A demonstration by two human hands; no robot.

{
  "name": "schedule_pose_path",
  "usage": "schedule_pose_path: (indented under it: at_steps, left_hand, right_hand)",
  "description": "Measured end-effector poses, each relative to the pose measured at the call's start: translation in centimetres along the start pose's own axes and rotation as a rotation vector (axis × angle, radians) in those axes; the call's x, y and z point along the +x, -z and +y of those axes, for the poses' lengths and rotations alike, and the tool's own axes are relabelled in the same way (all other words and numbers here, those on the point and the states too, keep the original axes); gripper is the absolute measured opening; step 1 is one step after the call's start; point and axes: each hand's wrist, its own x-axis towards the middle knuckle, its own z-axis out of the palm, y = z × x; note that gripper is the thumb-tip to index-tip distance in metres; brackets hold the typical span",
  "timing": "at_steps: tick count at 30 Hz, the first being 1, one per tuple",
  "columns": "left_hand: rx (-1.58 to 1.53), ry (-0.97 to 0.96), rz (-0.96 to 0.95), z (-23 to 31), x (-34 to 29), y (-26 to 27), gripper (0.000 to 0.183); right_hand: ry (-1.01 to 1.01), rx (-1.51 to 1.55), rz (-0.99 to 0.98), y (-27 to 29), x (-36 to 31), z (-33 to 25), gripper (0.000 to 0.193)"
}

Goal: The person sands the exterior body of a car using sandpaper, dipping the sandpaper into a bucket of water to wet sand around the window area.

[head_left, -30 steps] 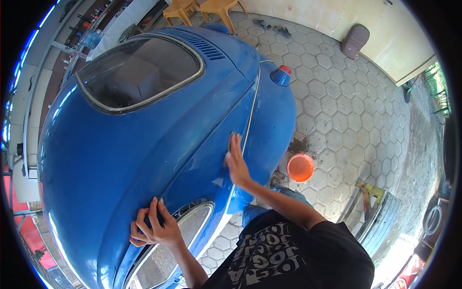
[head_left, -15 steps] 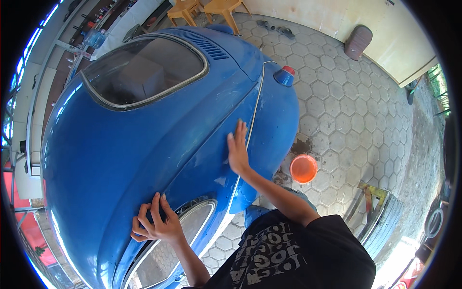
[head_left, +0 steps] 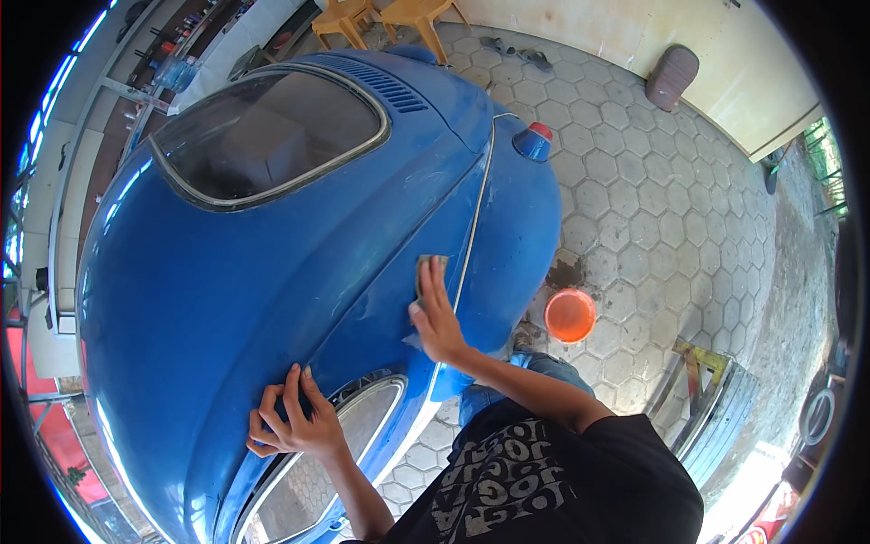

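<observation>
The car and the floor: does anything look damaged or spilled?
A dark patch beside the bucket marks the floor, perhaps spilled water. On the car, a pale patch near the right hand breaks the blue, perhaps wear or glare.

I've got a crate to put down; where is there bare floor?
The widest bare patch is the paving between car, bucket, sandals and wall. A smaller one lies between bucket and bench. It is crowded by the legs, close to car and bucket.

Looking steeply down from head height through a wide fisheye lens, close above a blue car.
</observation>
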Motion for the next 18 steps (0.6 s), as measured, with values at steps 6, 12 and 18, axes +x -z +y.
schedule_pose_path:
  at_steps: [6, 12, 18]
  left_hand:
    - [-0.022, -0.001, 0.017, 0.2, 0.0, -0.6, 0.016]
    - [-0.034, 0.006, 0.022, 0.6, 0.2, -0.6, 0.016]
    - [-0.003, -0.001, 0.012, -0.3, -0.3, -0.3, 0.016]
  right_hand:
    - [-0.248, -0.055, 0.194, 1.1, 6.3, 0.4, 0.071]
    - [-0.214, 0.081, 0.127, 0.7, 2.7, 4.2, 0.071]
    - [-0.205, -0.030, 0.080, 0.0, 2.7, -1.8, 0.070]
